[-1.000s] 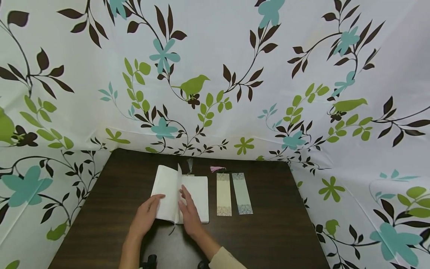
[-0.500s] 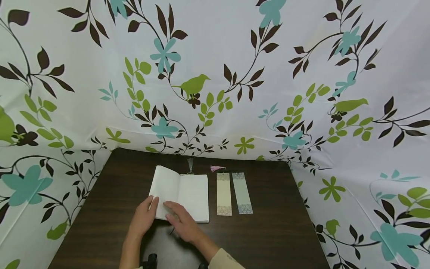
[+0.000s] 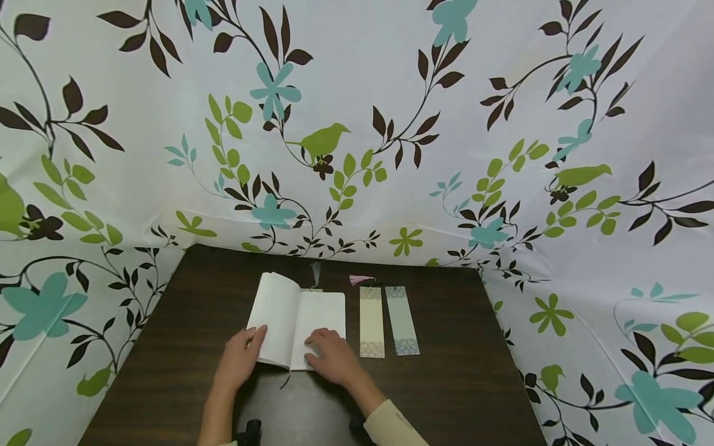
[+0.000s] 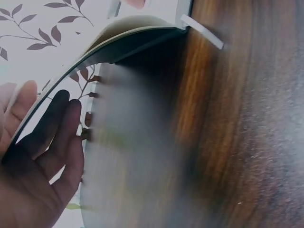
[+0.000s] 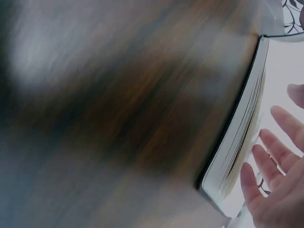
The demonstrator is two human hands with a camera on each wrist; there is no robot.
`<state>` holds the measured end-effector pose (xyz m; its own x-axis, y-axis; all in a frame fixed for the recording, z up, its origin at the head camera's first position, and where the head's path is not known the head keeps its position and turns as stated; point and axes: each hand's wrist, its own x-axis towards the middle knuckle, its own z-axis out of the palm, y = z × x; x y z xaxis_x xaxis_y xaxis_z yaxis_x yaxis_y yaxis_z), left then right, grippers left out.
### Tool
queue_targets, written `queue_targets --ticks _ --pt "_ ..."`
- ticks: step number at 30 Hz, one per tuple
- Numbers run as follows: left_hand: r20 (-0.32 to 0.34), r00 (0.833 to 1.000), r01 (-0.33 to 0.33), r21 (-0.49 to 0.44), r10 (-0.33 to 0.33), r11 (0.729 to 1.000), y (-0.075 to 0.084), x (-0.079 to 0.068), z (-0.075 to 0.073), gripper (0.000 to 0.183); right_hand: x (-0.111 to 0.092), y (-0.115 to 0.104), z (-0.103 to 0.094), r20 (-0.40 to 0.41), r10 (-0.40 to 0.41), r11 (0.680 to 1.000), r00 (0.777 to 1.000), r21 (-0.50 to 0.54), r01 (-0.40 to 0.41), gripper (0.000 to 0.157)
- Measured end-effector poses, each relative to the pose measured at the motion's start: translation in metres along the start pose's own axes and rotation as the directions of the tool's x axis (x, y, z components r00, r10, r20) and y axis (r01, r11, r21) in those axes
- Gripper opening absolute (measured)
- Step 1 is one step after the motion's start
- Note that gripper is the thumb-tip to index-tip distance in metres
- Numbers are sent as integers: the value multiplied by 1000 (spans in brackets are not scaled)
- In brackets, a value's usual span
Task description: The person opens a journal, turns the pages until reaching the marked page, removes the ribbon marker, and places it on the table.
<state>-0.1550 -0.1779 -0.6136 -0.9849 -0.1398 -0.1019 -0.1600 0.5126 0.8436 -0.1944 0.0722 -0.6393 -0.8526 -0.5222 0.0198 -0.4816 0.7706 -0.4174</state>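
Observation:
An open notebook [image 3: 319, 316] with white pages and a dark cover lies in front of me in the head view. My left hand [image 3: 238, 362] grips its left half, thumb over the pages and fingers beneath. In the left wrist view that half bows upward, its dark cover [image 4: 142, 45] raised off the table. My right hand [image 3: 334, 358] rests with loosely spread fingers at the lower part of the right-hand page; the right wrist view shows fingertips [image 5: 259, 151] by the page block's edge. A thin ribbon marker [image 4: 203, 32] hangs from the spine.
Right of the notebook lie a cream bookmark [image 3: 371, 322] with a pink tassel [image 3: 361, 280] and a pale green bookmark [image 3: 402, 321]. A grey tassel [image 3: 316, 272] pokes out behind the notebook. The dark wooden table [image 3: 457, 371] meets a leaf-and-bird patterned cloth [image 3: 357, 124].
A raised page has gone over to the left. My right hand swept left across the notebook, then came back to the right page. The left hand keeps its grip.

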Motion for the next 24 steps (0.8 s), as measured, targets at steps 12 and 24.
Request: queue_targets --ticks 12,24 --pt "-70 998 -2 -8 1 1000 1 0 6 36 -6 14 -9 105 21 973 994 -233 4 61" --pt "-54 998 19 -28 -21 999 0 1 4 33 -5 21 -14 155 -37 981 987 -185 65 48"
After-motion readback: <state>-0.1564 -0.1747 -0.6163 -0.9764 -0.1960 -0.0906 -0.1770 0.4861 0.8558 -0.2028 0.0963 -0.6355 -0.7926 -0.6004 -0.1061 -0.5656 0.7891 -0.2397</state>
